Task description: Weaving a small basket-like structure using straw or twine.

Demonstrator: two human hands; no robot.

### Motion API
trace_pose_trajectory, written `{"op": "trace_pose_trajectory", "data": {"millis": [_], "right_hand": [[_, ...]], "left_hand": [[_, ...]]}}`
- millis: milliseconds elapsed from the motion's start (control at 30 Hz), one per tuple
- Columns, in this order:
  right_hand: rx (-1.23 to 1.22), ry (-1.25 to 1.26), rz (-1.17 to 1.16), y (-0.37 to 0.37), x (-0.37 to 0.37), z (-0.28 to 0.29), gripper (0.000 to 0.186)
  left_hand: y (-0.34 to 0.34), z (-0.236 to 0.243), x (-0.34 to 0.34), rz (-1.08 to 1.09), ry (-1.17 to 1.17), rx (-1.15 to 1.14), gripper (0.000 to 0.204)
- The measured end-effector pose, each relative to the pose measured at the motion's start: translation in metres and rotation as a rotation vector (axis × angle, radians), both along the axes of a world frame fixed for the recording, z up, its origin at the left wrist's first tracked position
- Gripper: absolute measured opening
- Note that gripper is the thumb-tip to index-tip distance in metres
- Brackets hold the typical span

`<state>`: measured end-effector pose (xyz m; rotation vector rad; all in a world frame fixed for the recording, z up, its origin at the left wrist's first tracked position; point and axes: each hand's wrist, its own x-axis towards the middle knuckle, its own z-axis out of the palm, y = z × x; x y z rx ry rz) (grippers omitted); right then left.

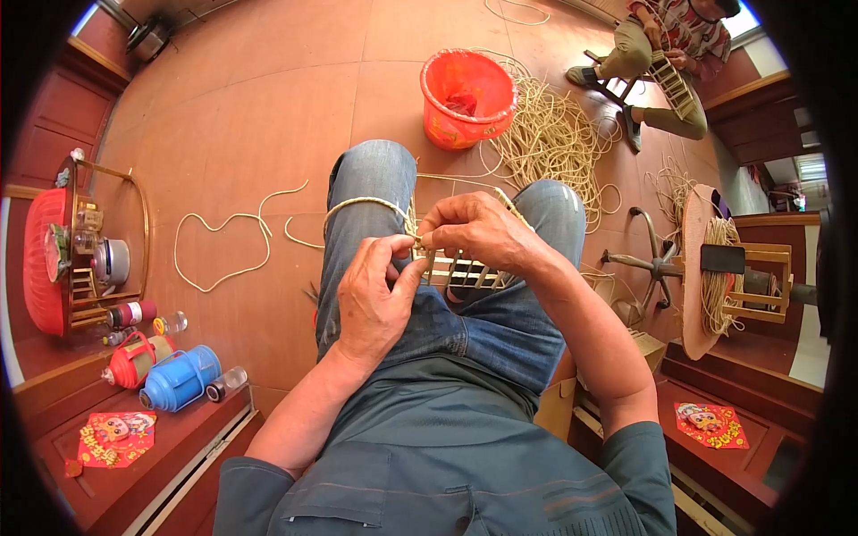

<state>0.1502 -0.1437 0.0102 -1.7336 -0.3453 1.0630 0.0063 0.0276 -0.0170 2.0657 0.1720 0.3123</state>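
Note:
A small slatted wooden frame [460,273] sits between my knees, with cream cord [362,203] running over my left knee to it. My left hand [375,304] is at the frame's left end, fingers curled and pinched on the cord where it meets the slats. Just above and right of it, my right hand [483,232] has its thumb and index finger pinched at the same spot, on the cord as far as I can tell. The exact point between the fingertips is partly hidden.
Ahead are a red bucket [469,121] and heaped cord [545,143]. A co-worker [679,45] sits at upper right holding another slatted frame. At right stands a wheeled chair base [657,263]; at left, a stand with pots [134,232], flasks [179,380] and loose cord [223,286].

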Motion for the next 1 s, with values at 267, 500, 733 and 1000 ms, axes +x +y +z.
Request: {"op": "trace_pose_trajectory", "data": {"millis": [267, 500, 733, 1000], "right_hand": [[-0.06, 0.058, 0.01, -0.002, 0.0, 0.012, 0.019], [-0.06, 0.05, 0.014, -0.005, 0.002, 0.01, 0.021], [-0.048, -0.049, 0.015, -0.004, -0.003, 0.002, 0.026], [-0.075, -0.57, -0.007, -0.004, -0.027, 0.0, 0.023]], "left_hand": [[-0.012, -0.004, 0.0, 0.03, 0.027, 0.148, 0.028], [-0.016, -0.007, 0.004, 0.038, 0.049, 0.171, 0.02], [-0.008, 0.003, 0.004, 0.05, 0.075, 0.004, 0.012], [0.004, -0.001, 0.01, 0.041, 0.268, -0.652, 0.007]]}}
